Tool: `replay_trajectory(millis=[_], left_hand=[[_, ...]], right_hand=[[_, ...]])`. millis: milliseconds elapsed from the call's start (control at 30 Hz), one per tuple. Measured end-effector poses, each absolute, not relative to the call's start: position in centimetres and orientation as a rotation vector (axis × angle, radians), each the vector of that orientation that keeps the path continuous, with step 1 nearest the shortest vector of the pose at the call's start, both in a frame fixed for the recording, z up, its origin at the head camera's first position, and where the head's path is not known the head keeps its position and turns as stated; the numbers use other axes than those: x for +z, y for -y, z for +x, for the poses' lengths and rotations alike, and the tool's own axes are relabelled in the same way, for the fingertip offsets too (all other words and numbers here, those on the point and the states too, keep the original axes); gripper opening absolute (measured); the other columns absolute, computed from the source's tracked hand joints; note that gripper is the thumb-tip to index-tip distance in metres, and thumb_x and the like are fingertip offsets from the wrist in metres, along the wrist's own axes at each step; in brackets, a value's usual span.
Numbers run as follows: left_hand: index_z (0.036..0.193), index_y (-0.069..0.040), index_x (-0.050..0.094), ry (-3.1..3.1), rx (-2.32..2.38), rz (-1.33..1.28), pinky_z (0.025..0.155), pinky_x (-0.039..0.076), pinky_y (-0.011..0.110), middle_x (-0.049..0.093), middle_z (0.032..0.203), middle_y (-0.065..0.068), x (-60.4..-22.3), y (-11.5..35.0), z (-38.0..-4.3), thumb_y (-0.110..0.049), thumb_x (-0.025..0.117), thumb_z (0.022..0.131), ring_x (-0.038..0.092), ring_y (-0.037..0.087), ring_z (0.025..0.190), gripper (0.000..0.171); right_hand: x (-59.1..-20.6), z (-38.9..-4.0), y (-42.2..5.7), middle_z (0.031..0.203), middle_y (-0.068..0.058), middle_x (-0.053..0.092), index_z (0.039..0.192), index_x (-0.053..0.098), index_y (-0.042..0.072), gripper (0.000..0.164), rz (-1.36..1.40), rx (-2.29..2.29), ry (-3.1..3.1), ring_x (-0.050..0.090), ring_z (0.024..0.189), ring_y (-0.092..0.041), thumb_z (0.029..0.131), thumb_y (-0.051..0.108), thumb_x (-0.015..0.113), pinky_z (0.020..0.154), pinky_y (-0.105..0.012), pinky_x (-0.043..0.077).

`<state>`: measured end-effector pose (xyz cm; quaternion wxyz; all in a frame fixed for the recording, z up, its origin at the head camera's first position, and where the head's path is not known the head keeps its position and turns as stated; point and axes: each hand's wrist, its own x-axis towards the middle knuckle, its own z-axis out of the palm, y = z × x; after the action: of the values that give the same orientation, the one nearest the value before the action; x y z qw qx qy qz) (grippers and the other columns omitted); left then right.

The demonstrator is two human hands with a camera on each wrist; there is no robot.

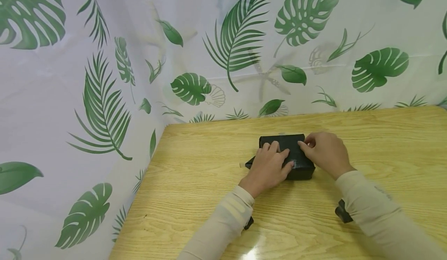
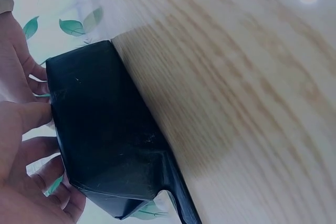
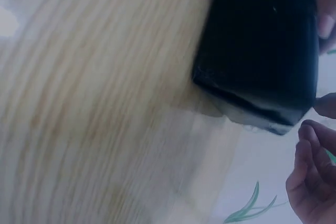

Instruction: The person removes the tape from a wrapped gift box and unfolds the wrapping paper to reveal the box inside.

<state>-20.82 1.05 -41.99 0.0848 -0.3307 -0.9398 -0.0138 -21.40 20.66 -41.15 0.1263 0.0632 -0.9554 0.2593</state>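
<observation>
A box wrapped in black, glossy plastic or paper (image 1: 303, 169) sits on the wooden table. My left hand (image 1: 268, 167) rests on its top with fingers spread. At the left end, a pointed black flap (image 1: 249, 162) sticks out with a pale strip at its tip. My right hand (image 1: 326, 151) is at the box's top right edge, thumb on the top and fingers bent beside it. In the right wrist view, the right thumb (image 3: 326, 106) meets a corner of the box, the curled fingers (image 3: 310, 156) just off it. I cannot tell whether they pinch anything there.
The wooden table (image 1: 188, 174) runs back to a white cloth with green leaf prints (image 1: 241, 42), which also hangs along the left side. A black piece (image 1: 343, 212) shows by the right sleeve and another (image 1: 248, 223) by the left sleeve.
</observation>
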Motion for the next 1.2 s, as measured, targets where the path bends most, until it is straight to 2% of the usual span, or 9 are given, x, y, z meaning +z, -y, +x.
replay_trajectory(millis=[133, 367, 567, 900, 1100, 1200], left_hand=[[0.140, -0.020, 0.064, 2.784, -0.027, -0.969, 0.069, 0.037, 0.024, 0.057, 0.109, 0.000, -42.0, -1.2, -20.7, -0.046, 0.049, 0.106, 0.047, 0.016, 0.091, 0.045], [0.137, -0.021, 0.066, 2.765, -0.002, -0.937, 0.069, 0.037, 0.025, 0.058, 0.110, 0.000, -42.2, -1.6, -20.6, -0.046, 0.048, 0.106, 0.048, 0.016, 0.092, 0.044], [0.137, -0.022, 0.067, 2.770, 0.014, -0.921, 0.071, 0.040, 0.026, 0.058, 0.113, 0.000, -42.2, -1.7, -20.5, -0.047, 0.047, 0.106, 0.050, 0.017, 0.095, 0.044], [0.133, -0.022, 0.069, 2.763, 0.044, -0.900, 0.072, 0.041, 0.026, 0.059, 0.112, 0.000, -42.1, -1.9, -20.4, -0.047, 0.048, 0.106, 0.050, 0.017, 0.093, 0.042], [0.129, -0.021, 0.071, 2.718, 0.029, -0.920, 0.068, 0.038, 0.025, 0.058, 0.108, 0.000, -42.3, -1.8, -20.5, -0.046, 0.048, 0.106, 0.047, 0.016, 0.088, 0.041], [0.124, -0.020, 0.074, 2.654, 0.063, -0.971, 0.073, 0.042, 0.026, 0.059, 0.107, 0.000, -42.2, -1.5, -20.8, -0.047, 0.049, 0.106, 0.048, 0.017, 0.090, 0.041]], right_hand=[[-41.2, -21.3, -20.2, 0.078, -0.012, 0.070, 0.092, 0.077, -0.003, 0.030, 0.170, 0.693, 2.818, 0.064, 0.065, -0.028, 0.093, 0.027, 0.073, 0.052, -0.045, 0.053], [-41.7, -21.4, -20.2, 0.076, -0.014, 0.067, 0.090, 0.075, -0.004, 0.023, 0.174, 0.666, 2.801, 0.060, 0.060, -0.025, 0.093, 0.018, 0.071, 0.048, -0.041, 0.050], [-41.4, -21.4, -20.8, 0.079, -0.014, 0.070, 0.094, 0.076, -0.006, 0.023, 0.213, 0.784, 2.768, 0.061, 0.062, -0.023, 0.096, 0.015, 0.066, 0.051, -0.039, 0.049], [-41.4, -21.3, -20.8, 0.080, -0.013, 0.072, 0.095, 0.077, -0.004, 0.031, 0.193, 0.740, 2.812, 0.066, 0.067, -0.028, 0.094, 0.027, 0.073, 0.053, -0.045, 0.054], [-41.5, -21.3, -20.3, 0.081, -0.015, 0.072, 0.092, 0.077, -0.003, 0.023, 0.169, 0.698, 2.818, 0.066, 0.065, -0.030, 0.094, 0.019, 0.071, 0.051, -0.045, 0.054], [-41.6, -21.3, -20.2, 0.080, -0.015, 0.071, 0.090, 0.076, -0.003, 0.022, 0.190, 0.685, 2.818, 0.064, 0.063, -0.028, 0.094, 0.018, 0.070, 0.050, -0.044, 0.053]])
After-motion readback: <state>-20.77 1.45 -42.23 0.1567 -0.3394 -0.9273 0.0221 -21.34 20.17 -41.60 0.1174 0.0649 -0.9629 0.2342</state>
